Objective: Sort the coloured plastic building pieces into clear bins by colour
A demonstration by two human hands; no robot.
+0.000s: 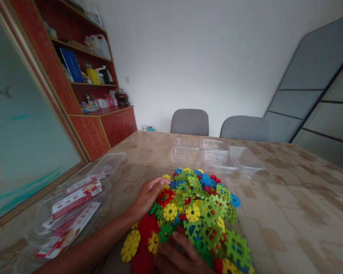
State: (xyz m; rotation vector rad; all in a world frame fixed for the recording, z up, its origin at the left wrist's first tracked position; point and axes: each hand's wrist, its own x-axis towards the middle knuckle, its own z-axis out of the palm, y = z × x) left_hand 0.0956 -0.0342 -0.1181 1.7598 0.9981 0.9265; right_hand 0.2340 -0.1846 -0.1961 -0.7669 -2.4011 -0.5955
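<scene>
A heap of plastic interlocking pieces (193, 213) covers the near middle of the table: yellow, red, blue and green notched discs and light-green lattice squares. At the heap's upper left edge is my left hand (148, 196), its fingers bent and drawn together against the pieces. Whatever lies between those fingertips is hidden. My right hand (181, 257) reaches into the near side of the heap, somewhat blurred, with fingers apart over red and green discs. A yellow disc (130, 245) rests at the lower left of the heap, and a lattice square (238, 248) at the lower right.
Clear plastic containers (217, 158) stand together beyond the heap. On the left lie clear lids (107, 163) and red-and-white printed packaging (77, 199). Two grey chairs (189, 121) are across the table (288, 201). A wooden cabinet (118, 129) stands at the back left.
</scene>
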